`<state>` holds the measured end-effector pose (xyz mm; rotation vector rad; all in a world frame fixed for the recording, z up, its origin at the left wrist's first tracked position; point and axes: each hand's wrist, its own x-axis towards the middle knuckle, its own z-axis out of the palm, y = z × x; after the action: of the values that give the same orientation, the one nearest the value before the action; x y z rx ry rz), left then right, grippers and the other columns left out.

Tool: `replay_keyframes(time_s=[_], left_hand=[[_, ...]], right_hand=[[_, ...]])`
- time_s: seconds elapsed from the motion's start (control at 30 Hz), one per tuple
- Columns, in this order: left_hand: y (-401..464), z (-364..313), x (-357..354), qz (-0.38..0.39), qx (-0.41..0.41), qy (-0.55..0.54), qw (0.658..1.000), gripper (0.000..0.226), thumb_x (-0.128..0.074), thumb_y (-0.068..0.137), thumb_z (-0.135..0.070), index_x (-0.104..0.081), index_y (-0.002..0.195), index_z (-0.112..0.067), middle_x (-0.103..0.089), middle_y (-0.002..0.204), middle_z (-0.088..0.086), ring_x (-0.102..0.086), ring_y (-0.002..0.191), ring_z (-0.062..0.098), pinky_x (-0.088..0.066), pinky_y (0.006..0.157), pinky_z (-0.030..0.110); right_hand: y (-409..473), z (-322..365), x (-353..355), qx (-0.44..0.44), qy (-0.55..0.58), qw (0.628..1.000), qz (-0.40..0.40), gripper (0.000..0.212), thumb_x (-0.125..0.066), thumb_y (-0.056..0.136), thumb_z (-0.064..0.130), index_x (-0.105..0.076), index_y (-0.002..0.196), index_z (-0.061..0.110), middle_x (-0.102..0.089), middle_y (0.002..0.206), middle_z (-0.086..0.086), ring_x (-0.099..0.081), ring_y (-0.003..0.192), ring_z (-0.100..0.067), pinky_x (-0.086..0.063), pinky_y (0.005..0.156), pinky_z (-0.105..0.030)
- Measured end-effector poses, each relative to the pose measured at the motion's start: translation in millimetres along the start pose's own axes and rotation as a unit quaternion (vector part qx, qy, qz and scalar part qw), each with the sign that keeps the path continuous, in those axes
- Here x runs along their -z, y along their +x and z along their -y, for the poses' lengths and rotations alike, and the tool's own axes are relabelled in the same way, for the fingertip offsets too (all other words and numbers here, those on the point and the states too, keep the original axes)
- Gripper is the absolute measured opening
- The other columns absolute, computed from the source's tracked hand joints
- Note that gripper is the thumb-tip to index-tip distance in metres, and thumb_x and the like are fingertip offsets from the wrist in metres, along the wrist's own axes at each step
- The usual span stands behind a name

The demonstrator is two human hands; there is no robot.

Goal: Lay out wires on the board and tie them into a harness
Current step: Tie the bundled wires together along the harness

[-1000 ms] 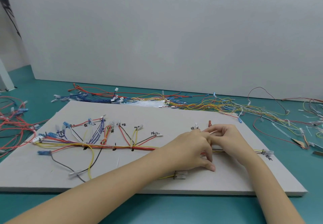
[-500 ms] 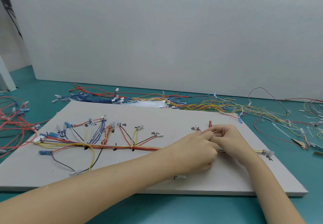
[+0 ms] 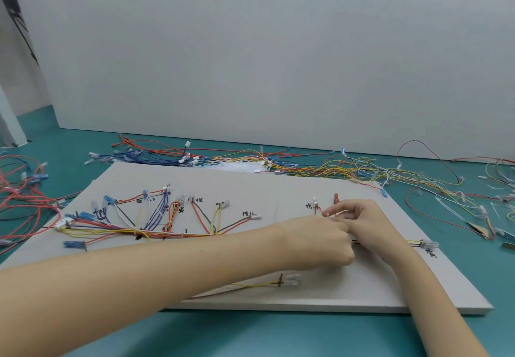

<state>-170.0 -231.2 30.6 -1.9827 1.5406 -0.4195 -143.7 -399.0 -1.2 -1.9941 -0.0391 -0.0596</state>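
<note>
- Board (image 3: 306, 189): pale flat panel on a teal table (image 3: 250, 334), with handwritten marks at the branch ends.
- Harness (image 3: 172, 234): main trunk of red, yellow and dark wires runs left to right across the middle of the board; branches fan up to small connectors at the left and centre; white ties already show on the left part of the trunk.
- Left hand (image 3: 320, 242): fingers curled over the trunk right of centre, apparently pinching the wires together; the grip itself is hidden under the knuckles.
- Right hand (image 3: 359, 217): touching the left hand from the far side, fingertips pinching a thin white strip, probably a cable tie (image 3: 338, 213).
- Yellow-and-brown branch (image 3: 250, 285): lies on the near part of the board and ends in a clear connector.
- Right end of the trunk (image 3: 423, 244): emerges beyond the right wrist and ends in a connector near the board's edge.
- Loose wires (image 3: 334, 166): heaped on the table behind and on both sides of the board.
- Step in hand, as judged: tying the trunk at this point.
- Handling advice: keep the wires pressed flat and parallel, gather every strand inside the loop, draw the tail straight until snug, and avoid dragging the nearby branches off their marks.
</note>
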Motion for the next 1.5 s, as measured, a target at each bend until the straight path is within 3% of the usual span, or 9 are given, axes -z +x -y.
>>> replay_keyframes(time_s=[0.1,0.3,0.43,0.6,1.0,1.13,1.23,1.37,1.5], left_hand=[[-7.5,-1.2,2.8,0.024,0.055,0.037,0.998,0.014,-0.053,0.072,-0.03,-0.066,0.073,-0.038,-0.065,0.072,-0.022,-0.058,0.075,-0.009,-0.023,0.053,0.021],[6.1,-11.6,-19.4,-0.107,0.069,-0.027,0.992,0.038,-0.032,0.087,-0.011,-0.065,0.088,-0.03,-0.068,0.089,-0.013,-0.061,0.089,0.004,-0.047,0.072,0.018],[10.4,-13.9,-31.8,-0.196,0.137,-0.276,0.931,0.011,-0.05,0.086,-0.002,-0.06,0.086,0.003,-0.063,0.09,0.019,-0.055,0.094,0.033,-0.045,0.087,0.043],[7.0,-10.1,-33.0,-0.197,0.162,-0.416,0.873,0.007,-0.065,0.077,-0.006,-0.061,0.08,0.0,-0.058,0.091,0.013,-0.051,0.089,0.027,-0.046,0.079,0.041],[15.9,-23.7,-14.9,-0.146,0.297,-0.321,0.888,0.02,-0.053,0.085,-0.013,-0.059,0.098,0.001,-0.062,0.092,0.021,-0.057,0.082,0.039,-0.031,0.062,0.035],[21.8,-31.9,-12.2,-0.112,0.378,-0.353,0.848,0.023,-0.05,0.089,-0.011,-0.057,0.108,-0.001,-0.062,0.102,0.019,-0.057,0.094,0.039,-0.031,0.066,0.036],[21.1,-36.0,-17.7,-0.128,0.417,-0.405,0.804,0.014,-0.05,0.087,-0.011,-0.06,0.096,-0.006,-0.063,0.099,0.015,-0.057,0.093,0.037,-0.035,0.067,0.036],[13.3,-34.9,-29.7,-0.187,0.405,-0.518,0.73,0.016,-0.058,0.084,-0.014,-0.073,0.086,-0.011,-0.068,0.088,0.006,-0.06,0.086,0.024,-0.047,0.073,0.032],[17.3,-20.7,-31.9,-0.208,0.383,-0.638,0.634,0.013,-0.055,0.089,-0.012,-0.066,0.083,-0.007,-0.067,0.088,0.009,-0.059,0.08,0.02,-0.048,0.073,0.031]], right_hand=[[0.9,-0.8,-0.8,-0.008,0.01,1.0,0.002,0.008,-0.074,0.08,0.0,-0.073,0.081,0.008,-0.07,0.074,-0.027,-0.056,0.062,-0.018,-0.044,0.051,-0.018],[0.6,-4.7,0.1,-0.012,0.01,1.0,0.006,0.011,-0.074,0.08,-0.001,-0.074,0.079,0.01,-0.073,0.072,-0.017,-0.062,0.065,-0.019,-0.048,0.055,-0.019],[-0.5,-4.3,2.3,-0.002,0.017,1.0,0.025,0.01,-0.068,0.085,-0.001,-0.074,0.083,0.006,-0.075,0.074,-0.012,-0.064,0.062,-0.009,-0.049,0.056,-0.015],[-1.9,-1.7,4.5,0.027,0.003,0.999,0.017,0.016,-0.066,0.081,-0.006,-0.076,0.08,0.007,-0.075,0.078,-0.006,-0.068,0.069,-0.006,-0.052,0.064,-0.015],[2.0,-1.7,-2.3,0.03,0.051,0.996,-0.063,0.008,-0.072,0.082,0.0,-0.074,0.075,0.004,-0.07,0.06,-0.003,-0.059,0.051,-0.005,-0.047,0.053,-0.012],[3.5,-3.5,-0.2,0.015,0.065,0.995,-0.076,0.005,-0.071,0.083,0.002,-0.075,0.079,0.001,-0.073,0.069,-0.007,-0.063,0.057,-0.006,-0.049,0.058,-0.011],[4.2,-5.3,2.8,-0.004,0.065,0.995,-0.077,0.006,-0.072,0.083,0.006,-0.076,0.079,0.004,-0.075,0.074,-0.009,-0.064,0.061,-0.008,-0.05,0.065,-0.015],[2.0,-3.9,3.8,-0.005,0.071,0.996,-0.049,0.006,-0.072,0.084,0.008,-0.076,0.081,0.005,-0.075,0.076,-0.009,-0.066,0.063,-0.007,-0.051,0.062,-0.011],[-1.3,-0.7,6.1,0.004,0.07,0.998,-0.001,0.008,-0.069,0.084,0.004,-0.077,0.083,0.006,-0.075,0.078,-0.01,-0.067,0.067,-0.009,-0.051,0.062,-0.013]])
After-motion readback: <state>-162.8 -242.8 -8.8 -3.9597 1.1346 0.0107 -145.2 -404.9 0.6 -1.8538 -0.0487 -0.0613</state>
